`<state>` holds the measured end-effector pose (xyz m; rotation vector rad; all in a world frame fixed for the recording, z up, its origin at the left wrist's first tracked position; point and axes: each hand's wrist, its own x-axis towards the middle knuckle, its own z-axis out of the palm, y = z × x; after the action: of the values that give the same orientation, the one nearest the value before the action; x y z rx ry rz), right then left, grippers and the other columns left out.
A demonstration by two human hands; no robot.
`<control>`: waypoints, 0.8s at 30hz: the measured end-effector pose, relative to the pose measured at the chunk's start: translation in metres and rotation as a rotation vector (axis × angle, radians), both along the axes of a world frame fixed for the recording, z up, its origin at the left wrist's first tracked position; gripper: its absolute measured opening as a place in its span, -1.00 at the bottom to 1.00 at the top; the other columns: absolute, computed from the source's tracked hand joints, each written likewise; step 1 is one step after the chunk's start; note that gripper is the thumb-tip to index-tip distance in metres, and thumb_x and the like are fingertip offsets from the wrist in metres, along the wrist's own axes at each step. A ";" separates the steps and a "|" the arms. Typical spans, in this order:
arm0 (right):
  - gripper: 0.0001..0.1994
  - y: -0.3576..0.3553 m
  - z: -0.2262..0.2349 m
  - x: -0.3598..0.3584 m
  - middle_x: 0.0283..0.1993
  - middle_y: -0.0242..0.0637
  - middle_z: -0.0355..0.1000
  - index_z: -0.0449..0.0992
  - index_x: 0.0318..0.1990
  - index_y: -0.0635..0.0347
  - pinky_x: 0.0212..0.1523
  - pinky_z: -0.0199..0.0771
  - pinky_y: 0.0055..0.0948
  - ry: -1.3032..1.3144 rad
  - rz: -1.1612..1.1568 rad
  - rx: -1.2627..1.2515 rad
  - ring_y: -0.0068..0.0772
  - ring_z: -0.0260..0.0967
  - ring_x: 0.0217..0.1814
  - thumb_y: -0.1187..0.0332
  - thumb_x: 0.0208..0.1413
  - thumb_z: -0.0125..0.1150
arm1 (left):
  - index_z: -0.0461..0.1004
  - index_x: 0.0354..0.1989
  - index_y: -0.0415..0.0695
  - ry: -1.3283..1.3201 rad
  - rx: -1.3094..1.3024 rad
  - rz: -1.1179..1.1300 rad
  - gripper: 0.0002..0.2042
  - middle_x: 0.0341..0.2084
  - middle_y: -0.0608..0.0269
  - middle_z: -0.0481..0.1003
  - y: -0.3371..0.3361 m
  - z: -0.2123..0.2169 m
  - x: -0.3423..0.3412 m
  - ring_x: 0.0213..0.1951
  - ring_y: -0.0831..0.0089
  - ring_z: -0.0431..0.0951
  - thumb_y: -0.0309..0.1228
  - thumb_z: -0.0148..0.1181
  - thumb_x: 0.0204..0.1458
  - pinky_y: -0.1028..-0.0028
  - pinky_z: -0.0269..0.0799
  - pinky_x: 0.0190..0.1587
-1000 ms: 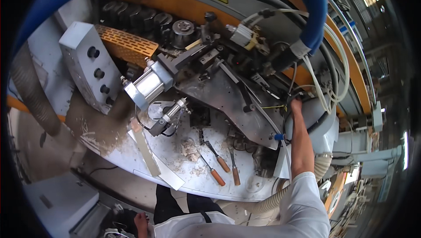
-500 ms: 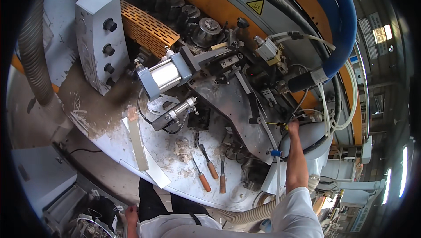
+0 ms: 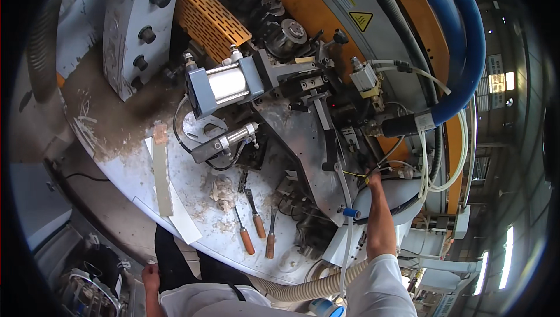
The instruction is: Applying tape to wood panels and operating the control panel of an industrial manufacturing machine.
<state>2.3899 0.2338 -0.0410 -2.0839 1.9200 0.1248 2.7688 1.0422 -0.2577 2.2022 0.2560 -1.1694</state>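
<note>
My right hand (image 3: 374, 178) reaches into the machine beside the dark metal plate (image 3: 315, 159). Its fingers are mostly hidden among hoses and wires, so what they touch cannot be seen. A thin yellow wire (image 3: 353, 173) runs close to this hand, and a rounded grey cover (image 3: 396, 191) lies beside the wrist. My left hand (image 3: 151, 278) hangs low beside my dark trouser leg, fingers curled in, with nothing visible in it. Several wood-handled chisels (image 3: 245, 240) lie on the white table (image 3: 198, 200) in front of me.
A pneumatic cylinder (image 3: 227, 85) juts over the table near a grey box with black knobs (image 3: 131, 34). Edging strips (image 3: 160, 180) and a heap of shavings (image 3: 223, 193) lie there too. Thick blue hoses (image 3: 472, 54) arch at the right; a ribbed beige hose (image 3: 297, 288) runs below the table edge.
The view has shifted, so the machine's left part and the tools sit further left. My right hand stays among the wires, reaching slightly deeper. My left hand still hangs low.
</note>
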 end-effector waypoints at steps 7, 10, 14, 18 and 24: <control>-0.41 -0.017 0.003 -0.046 0.06 -0.03 0.43 0.17 0.35 -0.01 -0.17 0.43 -0.30 0.149 0.553 -0.406 -0.10 0.43 -0.14 0.36 0.11 0.02 | 0.51 -0.37 -0.29 0.033 -0.044 0.073 -0.79 -0.57 0.26 0.50 -0.008 -0.010 -0.014 -0.50 0.54 0.45 -0.35 0.14 0.11 0.49 0.39 -0.40; -0.39 -0.012 -0.001 -0.032 0.01 -0.08 0.44 0.14 0.37 0.00 -0.26 0.40 -0.38 0.068 0.295 -0.194 -0.25 0.37 -0.24 0.37 0.10 0.01 | 0.51 -0.37 -0.29 0.007 -0.027 0.048 -0.79 -0.58 0.26 0.50 -0.004 -0.009 -0.014 -0.50 0.54 0.45 -0.34 0.14 0.11 0.48 0.38 -0.39; -0.40 -0.002 -0.005 -0.017 -0.05 -0.10 0.45 0.16 0.36 0.01 -0.30 0.39 -0.41 -0.110 0.132 -0.064 -0.33 0.35 -0.26 0.41 0.09 0.00 | 0.51 -0.36 -0.29 -0.039 -0.005 0.022 -0.78 -0.58 0.26 0.49 -0.002 0.000 -0.014 -0.50 0.53 0.45 -0.33 0.15 0.11 0.48 0.38 -0.39; -0.49 -0.023 0.006 -0.060 -0.19 -0.26 0.42 0.24 0.30 0.04 -0.40 0.35 -0.51 0.066 0.587 -0.481 -0.51 0.31 -0.36 0.47 0.14 -0.05 | 0.51 -0.36 -0.29 0.020 -0.060 0.037 -0.78 -0.58 0.25 0.49 -0.011 -0.016 -0.020 -0.50 0.53 0.45 -0.33 0.15 0.11 0.48 0.38 -0.39; -0.59 0.001 -0.017 -0.019 -0.23 -0.35 0.41 0.32 0.20 0.10 -0.43 0.34 -0.55 -0.193 0.239 -0.146 -0.58 0.30 -0.37 0.46 0.18 -0.06 | 0.53 -0.32 -0.27 -0.009 -0.002 0.031 -0.79 -0.54 0.27 0.51 0.000 0.004 -0.013 -0.46 0.52 0.47 -0.33 0.16 0.11 0.46 0.40 -0.33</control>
<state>2.3714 0.2352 -0.0576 -2.3211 1.6077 -0.1638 2.7554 1.0422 -0.2539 2.1933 0.2839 -1.1416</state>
